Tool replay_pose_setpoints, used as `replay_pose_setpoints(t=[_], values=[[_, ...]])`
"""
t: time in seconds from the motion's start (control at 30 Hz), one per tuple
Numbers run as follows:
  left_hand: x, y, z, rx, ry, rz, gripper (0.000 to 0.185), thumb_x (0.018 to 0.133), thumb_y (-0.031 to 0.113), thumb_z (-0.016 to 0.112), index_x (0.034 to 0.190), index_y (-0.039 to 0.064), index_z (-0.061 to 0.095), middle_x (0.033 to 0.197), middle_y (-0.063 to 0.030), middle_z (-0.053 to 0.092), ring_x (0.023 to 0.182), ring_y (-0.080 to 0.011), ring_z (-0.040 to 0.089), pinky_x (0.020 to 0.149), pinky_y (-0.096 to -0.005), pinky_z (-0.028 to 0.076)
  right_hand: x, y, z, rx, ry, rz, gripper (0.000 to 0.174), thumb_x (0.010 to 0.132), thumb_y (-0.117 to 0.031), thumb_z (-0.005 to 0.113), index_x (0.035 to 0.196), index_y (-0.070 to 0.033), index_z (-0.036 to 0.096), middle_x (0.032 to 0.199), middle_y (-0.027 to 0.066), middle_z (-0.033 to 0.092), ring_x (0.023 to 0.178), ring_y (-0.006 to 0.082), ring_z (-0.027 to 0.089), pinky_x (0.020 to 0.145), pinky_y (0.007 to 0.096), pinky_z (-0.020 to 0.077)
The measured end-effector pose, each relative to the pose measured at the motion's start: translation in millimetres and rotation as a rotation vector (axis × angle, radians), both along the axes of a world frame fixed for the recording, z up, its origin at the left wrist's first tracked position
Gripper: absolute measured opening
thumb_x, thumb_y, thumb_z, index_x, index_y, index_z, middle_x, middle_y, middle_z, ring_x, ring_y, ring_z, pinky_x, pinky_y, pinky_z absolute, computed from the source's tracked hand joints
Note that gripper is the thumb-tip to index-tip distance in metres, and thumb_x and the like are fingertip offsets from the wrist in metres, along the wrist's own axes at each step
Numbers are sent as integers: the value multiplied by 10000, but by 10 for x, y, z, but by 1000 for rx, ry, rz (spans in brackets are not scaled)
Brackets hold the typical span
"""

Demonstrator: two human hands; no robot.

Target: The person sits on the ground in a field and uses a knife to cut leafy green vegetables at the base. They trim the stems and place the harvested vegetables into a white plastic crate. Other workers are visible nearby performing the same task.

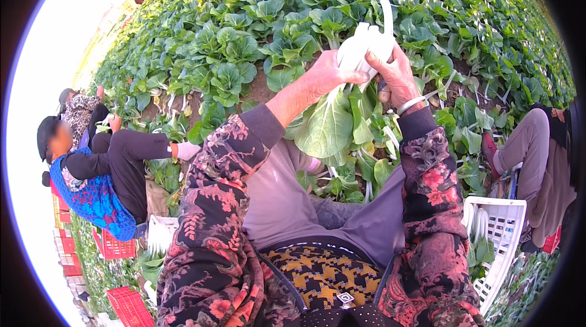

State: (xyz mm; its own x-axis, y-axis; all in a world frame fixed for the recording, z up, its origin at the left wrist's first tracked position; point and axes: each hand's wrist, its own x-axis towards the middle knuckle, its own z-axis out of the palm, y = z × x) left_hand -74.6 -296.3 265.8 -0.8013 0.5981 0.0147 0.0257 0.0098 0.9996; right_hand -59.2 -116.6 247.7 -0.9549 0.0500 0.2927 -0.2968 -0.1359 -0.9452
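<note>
A head of bok choy (361, 50) is held between my two hands, its white base up and its green leaves (327, 125) hanging down. One white stalk (387, 13) sticks out from it, pointing away from me. My left hand (332, 73) grips the stalks from the left, thumb across them. On the other side, my right hand (399, 77) closes around the stalks, with a pale bangle (410, 104) on the wrist. A small dark rounded object (383, 91) shows beneath the right hand; I cannot tell what it is. Loose leaves and cut stalks (366, 167) lie below, between my legs.
Rows of growing bok choy (229, 61) spread ahead. At right, a white plastic crate (501, 231) holds bok choy beside a seated person's legs (526, 144). At left sit a person in a blue vest (98, 189) and another person (82, 109). Red crates (130, 306) stand behind.
</note>
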Motion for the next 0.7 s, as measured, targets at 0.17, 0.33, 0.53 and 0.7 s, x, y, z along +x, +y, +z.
replay_pose_setpoints(t=[0.17, 0.33, 0.53, 0.7], values=[[24, -3, -22, -144, 341, 44, 765, 651, 214, 774, 1316, 28, 443, 1089, -144, 645, 998, -236, 622, 901, -351, 469, -7, 0, 21, 78, -87, 35, 543, 711, -306, 814, 1108, -20, 580, 905, 14, 619, 678, 52, 533, 555, 195, 413], [74, -53, 133, -249, 666, 143, 546, 748, 271, 731, 1189, 6, 547, 1013, -100, 649, 904, -188, 602, 824, -335, 470, 9, -71, 88, -188, -90, 71, 479, 755, -258, 788, 1106, -15, 570, 893, 10, 617, 685, 51, 556, 573, 202, 436], [240, 34, 342, 50, 360, 174, 334, 770, 237, 715, 975, -12, 627, 849, -35, 629, 792, -66, 537, 705, -266, 455, 79, 84, 288, -46, -107, -156, 438, 750, -287, 794, 1052, -32, 605, 818, -15, 606, 586, 30, 488, 514, 184, 359], [179, 194, 286, 83, 381, 120, 840, 731, 309, 772, 1394, -12, 367, 1196, -127, 599, 1065, -169, 561, 956, -295, 420, 80, 152, 269, -163, -74, -42, 411, 791, -242, 760, 1089, -14, 593, 978, 32, 612, 844, 93, 579, 713, 235, 459]])
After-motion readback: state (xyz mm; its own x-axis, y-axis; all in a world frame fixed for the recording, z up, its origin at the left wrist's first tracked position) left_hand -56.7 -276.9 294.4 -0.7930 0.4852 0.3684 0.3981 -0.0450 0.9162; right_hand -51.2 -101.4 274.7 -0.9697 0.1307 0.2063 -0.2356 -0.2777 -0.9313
